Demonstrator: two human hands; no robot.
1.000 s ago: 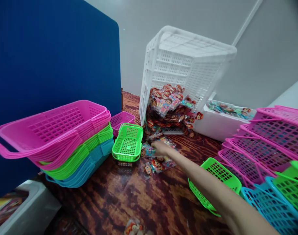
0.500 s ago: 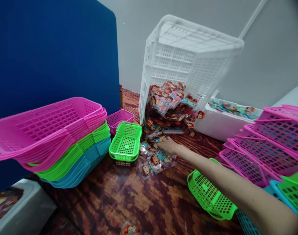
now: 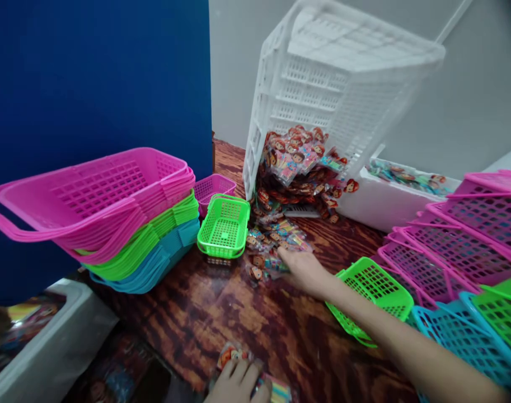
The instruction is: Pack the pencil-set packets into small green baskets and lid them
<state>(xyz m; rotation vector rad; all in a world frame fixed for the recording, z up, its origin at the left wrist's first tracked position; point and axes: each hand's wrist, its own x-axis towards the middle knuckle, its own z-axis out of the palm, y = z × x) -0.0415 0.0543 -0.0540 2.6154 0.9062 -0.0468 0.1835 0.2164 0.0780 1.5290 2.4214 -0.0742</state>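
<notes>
My right hand (image 3: 304, 270) reaches across the wooden table (image 3: 247, 324) and lies palm down on a small heap of cartoon sticker packets (image 3: 272, 246), fingers closing over some of them. More packets spill from a tipped white crate (image 3: 322, 95) behind. My left hand (image 3: 238, 383) shows at the bottom edge, fingers curled over a few packets (image 3: 232, 354) near the table's front. A small green basket (image 3: 224, 226) sits just left of the heap. Another green basket (image 3: 370, 294) lies under my right forearm.
A stack of large pink, green and blue baskets (image 3: 125, 224) fills the left side. Pink, blue and green baskets (image 3: 456, 257) pile up at the right. A small pink basket (image 3: 215, 187) stands behind the green one. A white box (image 3: 389, 196) holds more packets. A blue partition (image 3: 95, 84) stands at the left.
My right hand has drawn back toward me, dragging the packet heap along. My left hand has come into view at the bottom edge. The camera has shifted slightly.
</notes>
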